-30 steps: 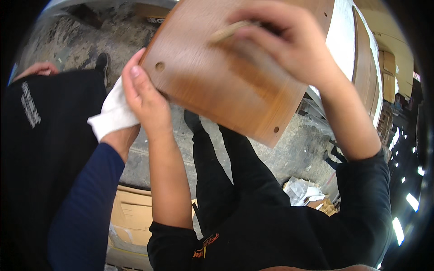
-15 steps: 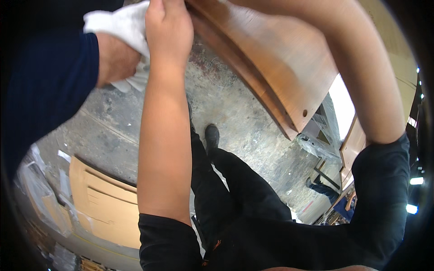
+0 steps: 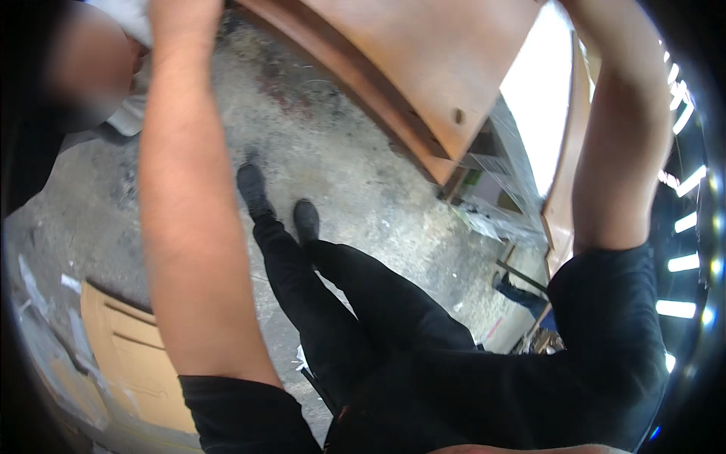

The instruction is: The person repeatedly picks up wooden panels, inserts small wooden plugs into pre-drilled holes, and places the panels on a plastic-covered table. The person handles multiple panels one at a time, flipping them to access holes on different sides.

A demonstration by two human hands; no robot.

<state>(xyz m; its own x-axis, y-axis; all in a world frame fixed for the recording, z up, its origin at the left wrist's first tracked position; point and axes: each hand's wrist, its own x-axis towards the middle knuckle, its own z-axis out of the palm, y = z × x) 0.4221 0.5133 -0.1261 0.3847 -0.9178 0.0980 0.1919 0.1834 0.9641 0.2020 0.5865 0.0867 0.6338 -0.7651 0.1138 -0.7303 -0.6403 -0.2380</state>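
Observation:
A large brown wooden panel with a curved double edge fills the top middle; a small dark hole shows near its lower corner. My left forearm reaches up to the left of it. Only the blurred back of my left hand shows at the top edge, its fingers outside the picture, so any hold is hidden. My right forearm rises beside the panel's right side, and the hand is cut off above. Left of my left hand is another person's arm, blurred, with white glove cloth at it.
Plastic-wrapped pieces stand right of the panel's lower corner, with a bright white surface behind. Another person's dark-clothed leg shows farther right. A tan slotted board lies low left on the stained concrete floor.
My view has shifted; the panel, floor and feet sit farther left. My right forearm, earlier bent across above the panel, now stands more upright at the right. My left hand is nearer the top left.

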